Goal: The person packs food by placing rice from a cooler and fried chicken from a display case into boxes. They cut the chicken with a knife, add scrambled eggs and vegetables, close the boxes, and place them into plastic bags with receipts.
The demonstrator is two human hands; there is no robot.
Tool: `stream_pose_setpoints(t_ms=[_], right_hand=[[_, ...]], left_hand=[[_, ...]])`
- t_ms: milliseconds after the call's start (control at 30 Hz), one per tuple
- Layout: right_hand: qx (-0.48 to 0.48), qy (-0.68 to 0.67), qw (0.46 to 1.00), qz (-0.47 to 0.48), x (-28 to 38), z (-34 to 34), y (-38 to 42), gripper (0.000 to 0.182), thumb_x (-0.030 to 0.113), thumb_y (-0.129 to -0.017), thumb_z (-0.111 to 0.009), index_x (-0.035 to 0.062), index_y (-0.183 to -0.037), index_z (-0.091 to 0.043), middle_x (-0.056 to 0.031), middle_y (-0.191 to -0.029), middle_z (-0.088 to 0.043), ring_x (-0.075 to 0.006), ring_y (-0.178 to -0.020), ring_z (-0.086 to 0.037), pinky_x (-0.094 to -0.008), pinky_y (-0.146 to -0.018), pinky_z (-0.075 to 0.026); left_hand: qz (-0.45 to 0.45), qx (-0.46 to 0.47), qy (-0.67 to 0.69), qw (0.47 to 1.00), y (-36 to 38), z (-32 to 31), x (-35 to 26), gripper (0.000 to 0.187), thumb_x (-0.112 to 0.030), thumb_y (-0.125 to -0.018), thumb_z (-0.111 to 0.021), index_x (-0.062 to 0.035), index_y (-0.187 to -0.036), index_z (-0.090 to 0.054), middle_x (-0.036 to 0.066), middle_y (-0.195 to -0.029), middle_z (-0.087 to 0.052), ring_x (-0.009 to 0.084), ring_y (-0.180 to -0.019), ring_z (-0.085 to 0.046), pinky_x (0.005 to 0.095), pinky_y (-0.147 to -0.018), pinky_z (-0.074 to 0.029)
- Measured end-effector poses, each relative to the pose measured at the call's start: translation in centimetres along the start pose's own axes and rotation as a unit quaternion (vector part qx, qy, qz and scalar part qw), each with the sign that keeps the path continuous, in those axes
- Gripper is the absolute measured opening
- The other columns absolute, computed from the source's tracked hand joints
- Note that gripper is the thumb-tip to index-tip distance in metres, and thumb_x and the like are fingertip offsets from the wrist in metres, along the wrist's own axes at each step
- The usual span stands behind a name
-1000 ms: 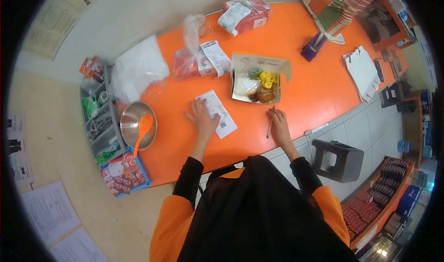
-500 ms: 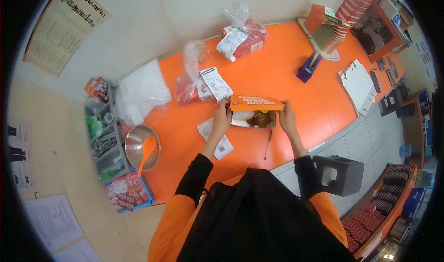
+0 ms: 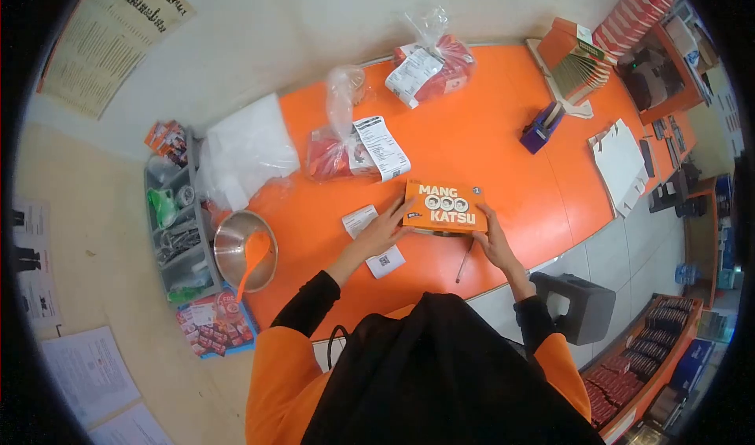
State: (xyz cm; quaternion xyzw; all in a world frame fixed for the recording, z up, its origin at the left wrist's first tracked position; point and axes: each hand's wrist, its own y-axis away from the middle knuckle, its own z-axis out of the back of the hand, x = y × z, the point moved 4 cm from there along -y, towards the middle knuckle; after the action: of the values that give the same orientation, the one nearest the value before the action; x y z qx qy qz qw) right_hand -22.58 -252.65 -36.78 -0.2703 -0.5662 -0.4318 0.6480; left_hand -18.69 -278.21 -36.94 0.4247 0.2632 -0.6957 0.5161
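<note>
An orange cardboard food box lies on the orange table with its printed lid down over the contents; a dark gap shows along the near edge. My left hand holds the box's left side, fingers reaching onto the lid's corner. At the right side, my right hand grips the near right corner. Beneath my left hand lies a white receipt, partly covered by it. A pen rests on the table just in front of the box.
Two bagged packages, one nearer and one farther, carry receipts. Left are a metal bowl with an orange spoon, plastic bags and a grey organizer. A purple tape dispenser and papers are right.
The box lid has come down from partly raised, hiding the food inside. My left hand has shifted onto the lid's left edge, and my right hand has moved lower on the box.
</note>
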Motion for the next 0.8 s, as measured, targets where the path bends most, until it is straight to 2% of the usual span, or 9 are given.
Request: stream_pose_setpoints(t_ms=[167,267,367,467,500,567,633,733,800], right_hand=[[-0.063,0.301,0.944,0.122,-1.0,0.4,0.6,0.034,0.016,-0.074,-0.068,0.0037,-0.1,-0.052,-0.0186,-0.109,-0.042,-0.0341,-0.102,-0.045,-0.0388,-0.084,-0.04],[-0.093,0.41,0.901,0.102,0.8,0.2,0.2,0.022,0.011,-0.073,-0.067,0.0024,-0.09,-0.056,-0.0162,-0.099,-0.047,-0.0312,-0.097,-0.047,-0.0363,-0.077,-0.041],[-0.186,0.327,0.91,0.171,5.4,-4.9,-2.8,0.019,0.006,-0.073,-0.064,0.0028,-0.09,-0.057,-0.0143,-0.089,-0.051,-0.0292,-0.088,-0.05,-0.0357,-0.072,-0.041],[-0.013,0.205,0.951,0.231,9.3,-15.7,-9.3,0.017,0.005,-0.077,-0.057,0.0017,-0.094,-0.057,-0.0133,-0.092,-0.057,-0.0279,-0.087,-0.056,-0.0359,-0.075,-0.044],[0.1,0.173,0.949,0.245,11.8,-19.9,-11.3,0.021,0.006,-0.079,-0.054,0.0015,-0.099,-0.056,-0.0134,-0.098,-0.058,-0.0273,-0.093,-0.056,-0.0353,-0.08,-0.044],[0.19,0.135,0.932,0.277,12.8,-28.7,-15.6,0.018,0.006,-0.08,-0.054,0.0025,-0.097,-0.058,-0.014,-0.1,-0.059,-0.028,-0.095,-0.057,-0.035,-0.08,-0.045],[0.205,0.104,0.903,0.364,12.3,-36.4,-20.4,0.018,0.009,-0.078,-0.056,0.0033,-0.096,-0.059,-0.0138,-0.1,-0.059,-0.0282,-0.094,-0.056,-0.0356,-0.081,-0.044],[0.069,0.217,0.866,0.446,11.1,-41.9,-25.4,0.016,0.01,-0.075,-0.058,0.0043,-0.091,-0.058,-0.0118,-0.095,-0.06,-0.0278,-0.09,-0.056,-0.0375,-0.078,-0.045],[0.094,0.289,0.879,0.368,11.4,-42.8,-26.9,0.014,0.01,-0.074,-0.058,0.0049,-0.086,-0.058,-0.0113,-0.091,-0.06,-0.0279,-0.086,-0.057,-0.0378,-0.075,-0.045]], left_hand=[[0.012,0.008,-0.067,0.998,0.1,-2.0,2.7,0.052,-0.018,-0.086,-0.051,-0.0262,-0.134,-0.033,0.02,-0.142,-0.014,0.0396,-0.124,-0.031,0.0444,-0.097,-0.034],[-0.069,-0.092,-0.312,0.943,0.6,-1.1,0.6,0.048,-0.027,-0.087,-0.047,-0.0271,-0.133,-0.034,0.018,-0.143,-0.013,0.0378,-0.128,-0.024,0.0559,-0.1,-0.023],[-0.05,-0.122,-0.33,0.935,1.5,-1.4,-0.1,0.047,-0.032,-0.087,-0.046,-0.0239,-0.132,-0.036,0.018,-0.143,-0.014,0.0345,-0.131,-0.018,0.0618,-0.1,-0.012],[0.019,-0.029,-0.315,0.948,3.3,-2.9,0.6,0.047,-0.029,-0.085,-0.047,-0.0131,-0.128,-0.039,0.015,-0.137,-0.028,0.0323,-0.129,-0.022,0.0596,-0.101,-0.013],[-0.008,-0.062,-0.287,0.956,4.5,-2.9,0.4,0.047,-0.028,-0.084,-0.049,-0.0105,-0.126,-0.041,0.015,-0.136,-0.029,0.0324,-0.129,-0.022,0.0594,-0.101,-0.014],[-0.045,-0.113,-0.269,0.955,7.2,-3.0,0.7,0.048,-0.026,-0.081,-0.051,-0.0079,-0.124,-0.042,0.014,-0.135,-0.031,0.0328,-0.128,-0.023,0.0582,-0.101,-0.016],[-0.028,-0.138,-0.26,0.955,9.8,-3.0,1.8,0.049,-0.025,-0.079,-0.054,-0.0076,-0.124,-0.042,0.015,-0.133,-0.034,0.0337,-0.127,-0.024,0.0562,-0.102,-0.016],[0.029,-0.169,-0.187,0.967,13.3,-0.3,3.4,0.047,-0.02,-0.079,-0.057,-0.007,-0.121,-0.043,0.016,-0.128,-0.039,0.0352,-0.125,-0.026,0.0531,-0.103,-0.015],[0.042,-0.212,-0.118,0.969,15.6,2.9,3.4,0.044,-0.014,-0.078,-0.058,-0.0069,-0.12,-0.044,0.015,-0.125,-0.042,0.0351,-0.124,-0.028,0.0508,-0.102,-0.021]])
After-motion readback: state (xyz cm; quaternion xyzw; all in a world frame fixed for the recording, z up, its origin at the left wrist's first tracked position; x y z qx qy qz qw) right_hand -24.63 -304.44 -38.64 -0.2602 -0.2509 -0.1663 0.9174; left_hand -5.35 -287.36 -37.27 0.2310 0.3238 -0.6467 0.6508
